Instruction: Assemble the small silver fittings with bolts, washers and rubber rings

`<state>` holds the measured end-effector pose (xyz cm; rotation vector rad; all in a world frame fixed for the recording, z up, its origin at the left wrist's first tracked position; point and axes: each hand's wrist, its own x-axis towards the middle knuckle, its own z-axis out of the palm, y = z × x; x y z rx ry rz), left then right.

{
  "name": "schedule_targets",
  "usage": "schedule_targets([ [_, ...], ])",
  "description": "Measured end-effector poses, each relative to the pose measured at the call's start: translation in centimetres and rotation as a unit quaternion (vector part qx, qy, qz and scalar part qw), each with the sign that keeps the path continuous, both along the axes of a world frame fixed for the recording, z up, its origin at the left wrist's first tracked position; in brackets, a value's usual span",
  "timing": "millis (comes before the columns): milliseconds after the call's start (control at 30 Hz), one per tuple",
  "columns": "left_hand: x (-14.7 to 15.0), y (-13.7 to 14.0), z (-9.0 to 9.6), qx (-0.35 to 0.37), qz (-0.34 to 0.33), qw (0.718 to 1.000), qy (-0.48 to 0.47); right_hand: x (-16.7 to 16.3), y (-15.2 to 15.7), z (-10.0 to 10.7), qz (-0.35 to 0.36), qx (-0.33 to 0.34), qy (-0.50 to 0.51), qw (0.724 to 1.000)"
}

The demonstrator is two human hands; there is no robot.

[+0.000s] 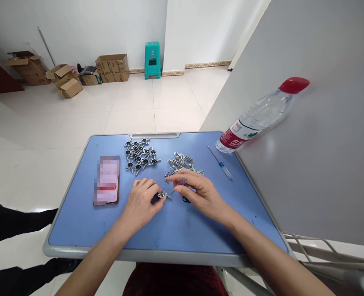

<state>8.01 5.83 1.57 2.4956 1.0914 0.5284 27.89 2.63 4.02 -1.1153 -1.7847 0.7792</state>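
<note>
On the blue tabletop, my left hand (pixel 143 198) is closed, its fingertips pinching a small metal fitting (pixel 162 195) with thin pins sticking out. Something dark shows under those fingers. Just to the right, my right hand (pixel 198 191) is closed around a small screwdriver (pixel 183 181) with a clear purplish handle; its thin shaft slants down toward the fitting, apart from it. Beyond that hand lie a heap of loose metal pieces (pixel 182 159) and several tiny screws (pixel 169 174). A black ring-like piece (pixel 186 200) is partly hidden beneath the right hand.
Several metal parts with black round centres (pixel 138 156) lie grouped at the back. A phone (pixel 107 181) rests at left. To the right are another screwdriver (pixel 221 164) and a water bottle (pixel 256 117) beside a grey panel (pixel 323 144). Boxes (pixel 112 68) and a stool (pixel 152 59) stand beyond.
</note>
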Motion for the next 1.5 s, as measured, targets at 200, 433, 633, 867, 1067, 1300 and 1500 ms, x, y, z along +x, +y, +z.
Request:
schedule_targets([
  [200,0.0,0.0,0.0,0.001,-0.004,1.0,0.006,-0.4,0.2,-0.9,-0.01,-0.003,-0.003,1.0],
  [433,0.0,0.0,-0.1,-0.001,0.0,1.0,0.008,-0.4,0.3,-1.0,0.001,0.012,-0.015,1.0],
  [633,0.0,0.0,0.0,0.002,0.001,1.0,0.009,-0.5,0.4,-0.9,0.012,0.054,-0.037,0.998],
  [867,0.0,0.0,0.0,0.009,-0.004,1.0,0.013,-1.3,0.5,-1.4,-0.021,0.17,-0.101,0.98],
  [1067,0.0,0.0,-0.1,0.011,-0.004,1.0,0.01,-1.1,0.3,-0.5,0.021,0.175,-0.153,0.972],
  [1300,0.0,0.0,-0.1,0.007,-0.001,1.0,0.013,-1.1,0.6,-0.8,-0.012,0.205,-0.105,0.973],
  [1500,0.0,0.0,0.1,0.005,0.001,1.0,0.027,-1.0,0.7,-0.8,-0.035,0.232,-0.124,0.964],
])
